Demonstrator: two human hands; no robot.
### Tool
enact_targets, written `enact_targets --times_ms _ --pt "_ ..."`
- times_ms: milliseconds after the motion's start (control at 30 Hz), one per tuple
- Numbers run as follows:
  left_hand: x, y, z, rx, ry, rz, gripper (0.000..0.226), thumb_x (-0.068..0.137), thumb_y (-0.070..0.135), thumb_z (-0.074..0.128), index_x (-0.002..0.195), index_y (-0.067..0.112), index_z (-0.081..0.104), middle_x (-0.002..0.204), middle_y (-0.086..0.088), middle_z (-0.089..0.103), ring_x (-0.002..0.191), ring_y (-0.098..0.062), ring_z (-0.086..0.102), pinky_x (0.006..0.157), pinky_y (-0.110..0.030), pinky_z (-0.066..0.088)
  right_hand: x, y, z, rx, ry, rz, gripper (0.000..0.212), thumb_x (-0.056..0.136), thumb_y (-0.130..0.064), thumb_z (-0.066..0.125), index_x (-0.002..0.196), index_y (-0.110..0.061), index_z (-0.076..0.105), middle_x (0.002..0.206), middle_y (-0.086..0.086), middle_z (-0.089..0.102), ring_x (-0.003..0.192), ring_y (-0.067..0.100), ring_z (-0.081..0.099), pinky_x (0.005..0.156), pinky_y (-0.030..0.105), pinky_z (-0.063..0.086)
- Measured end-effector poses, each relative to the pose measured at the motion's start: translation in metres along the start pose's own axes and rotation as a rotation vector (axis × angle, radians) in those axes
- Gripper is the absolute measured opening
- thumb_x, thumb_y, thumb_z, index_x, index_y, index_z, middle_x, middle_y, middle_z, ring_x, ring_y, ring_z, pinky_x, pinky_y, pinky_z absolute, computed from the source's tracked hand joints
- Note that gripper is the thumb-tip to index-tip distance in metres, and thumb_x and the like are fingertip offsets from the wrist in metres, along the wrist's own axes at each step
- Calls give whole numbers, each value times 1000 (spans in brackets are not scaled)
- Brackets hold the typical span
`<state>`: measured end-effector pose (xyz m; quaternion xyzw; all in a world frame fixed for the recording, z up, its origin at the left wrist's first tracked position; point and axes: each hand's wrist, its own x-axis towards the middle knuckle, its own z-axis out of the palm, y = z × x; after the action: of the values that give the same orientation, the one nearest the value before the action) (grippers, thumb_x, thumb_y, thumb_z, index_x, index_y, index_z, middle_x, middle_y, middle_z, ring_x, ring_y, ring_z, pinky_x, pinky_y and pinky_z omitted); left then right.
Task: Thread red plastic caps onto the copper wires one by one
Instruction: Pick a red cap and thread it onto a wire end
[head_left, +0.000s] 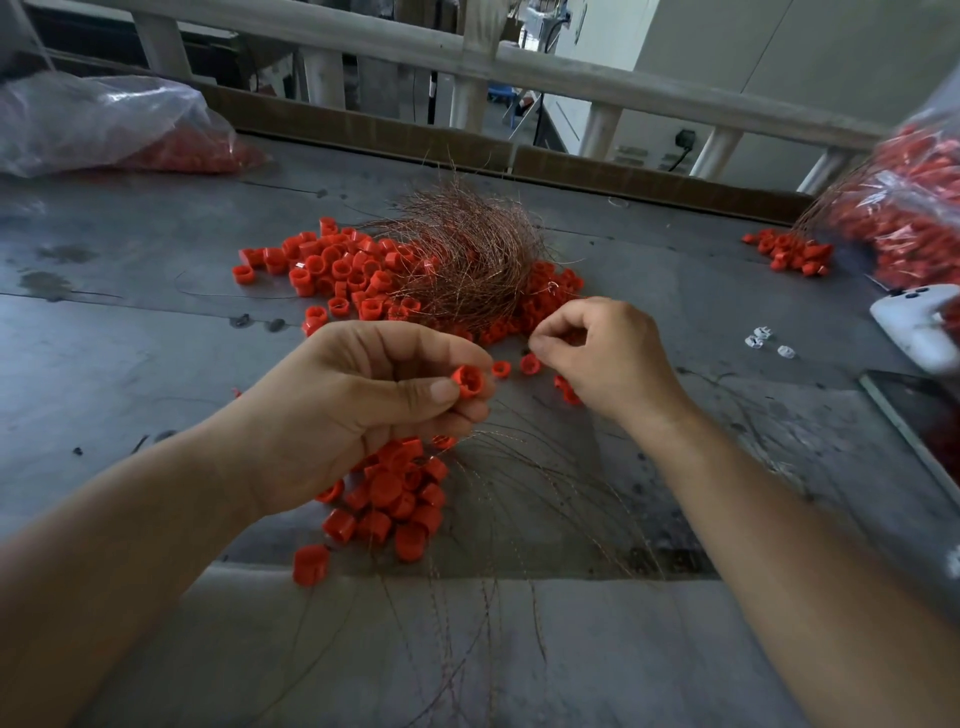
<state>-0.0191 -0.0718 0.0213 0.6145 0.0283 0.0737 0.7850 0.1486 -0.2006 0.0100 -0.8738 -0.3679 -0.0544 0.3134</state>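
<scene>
While the left hand (363, 410) pinches a cap (467, 381) with curled fingers (441, 391), the raised right hand (602, 353) pinches a wire (552, 287).

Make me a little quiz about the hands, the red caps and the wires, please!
1. True or false: the left hand pinches a red cap.
2. Pick one. The big bundle of wires lies:
A) inside a bag
B) on the table, against a pile of caps
C) in the right hand
3. Fill the gap: the plastic bag at the far left holds things coloured ____.

Key: 1 true; 2 B; 3 red.
</scene>
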Motion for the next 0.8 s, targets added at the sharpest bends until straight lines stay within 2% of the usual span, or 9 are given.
enact_targets --times_ms 67,133,200,300,433,533,667,733,800 --pt "0 0 0 4 8 -5 25 63 4 60 80 15 76 79 -6 73 71 -13 70 62 -18 54 0 1 -5 38 4 19 23 80 -21 67 61 -30 58 62 -16 55 56 -3 53 52 8 35" --pt "0 -1 1 6 7 -8 25 63 5 59 79 15 76 78 -6 72 71 -13 70 61 -18 54 -1 1 -5 43 -19 26 19 80 -22 67 65 -30 60 64 -17 55 58 -1 52 58 14 37" --pt "0 0 2 -4 4 -9 21 63 9 62 78 14 76 78 -6 72 70 -13 70 61 -18 54 -1 1 -2 3 -86 20 2 80 -23 67 81 -25 68 74 -15 52 69 4 50 67 18 35" --pt "-1 0 2 -10 2 -7 21 60 12 65 78 15 76 77 -6 72 69 -13 70 61 -18 54 -1 2 3 -105 -153 -21 17 80 -22 67 97 -21 69 87 -8 49 79 7 48 68 14 31" --pt "-1 -1 1 -5 2 -2 25 62 4 61 80 14 76 78 -6 72 70 -14 70 62 -19 54 -2 1 2 -96 -134 -43 7 78 -19 68 84 -23 68 80 -13 46 75 6 47 63 14 28" --pt "0 -1 0 11 -8 4 23 64 2 66 81 14 76 79 -6 72 72 -14 70 62 -19 54 -3 1 1 -68 -130 -53 6 78 -19 69 78 -25 66 77 -13 48 72 6 47 63 15 29" --pt "0 -1 -1 13 -8 2 22 62 8 69 81 17 76 80 -6 73 73 -14 70 64 -19 54 -2 -4 -7 121 -41 26 22 75 -13 70 64 -29 59 64 -16 54 54 -4 51 55 11 37" --pt "0 -1 -1 25 -2 3 23 61 11 66 81 18 76 81 -5 73 74 -13 70 64 -19 54 -3 -8 -14 323 -4 96 22 76 -8 69 65 -25 60 58 -12 58 48 -4 52 52 11 41" --pt "0 -1 0 45 6 8 21 62 10 69 81 18 76 80 -4 72 74 -13 69 64 -19 54 -4 -13 -21 604 -27 180 19 78 -3 66 67 -18 61 58 -6 60 50 2 54 52 17 47"
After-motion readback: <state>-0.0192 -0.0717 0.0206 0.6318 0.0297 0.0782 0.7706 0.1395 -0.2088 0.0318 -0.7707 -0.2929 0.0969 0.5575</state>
